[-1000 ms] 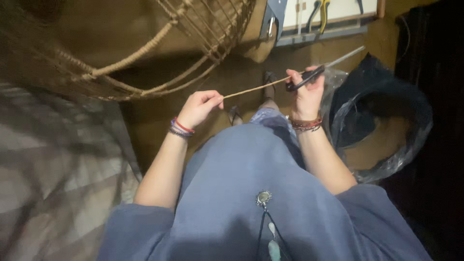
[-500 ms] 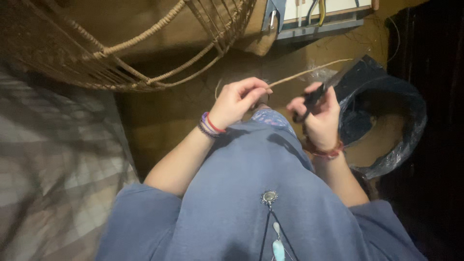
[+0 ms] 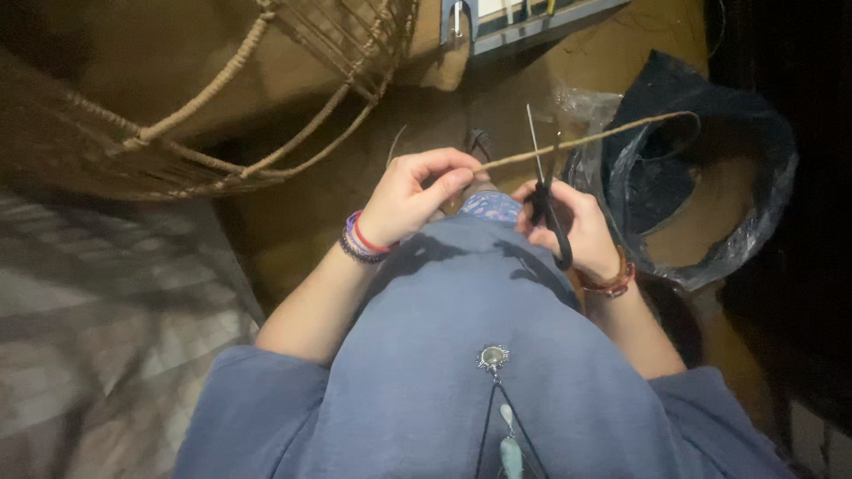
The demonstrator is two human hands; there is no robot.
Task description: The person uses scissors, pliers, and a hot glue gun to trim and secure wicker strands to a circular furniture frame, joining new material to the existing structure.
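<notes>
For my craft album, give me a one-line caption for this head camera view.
Left hand pinches a thin cane strand while right hand holds black-handled scissors beside it.

Thin tan cane strip (image 3: 586, 139) slanting rightward, crossed by upright black-handled scissors (image 3: 545, 200).

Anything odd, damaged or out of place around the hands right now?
Nothing stands out. The left hand pinches a thin cane strand; the right hand holds black-handled scissors, blades up beside it. The black plastic bag gapes open, nothing spilled.

A brown floor (image 3: 293, 231) carries a woven cane frame (image 3: 222, 98) and a black plastic bag (image 3: 710, 177).
</notes>
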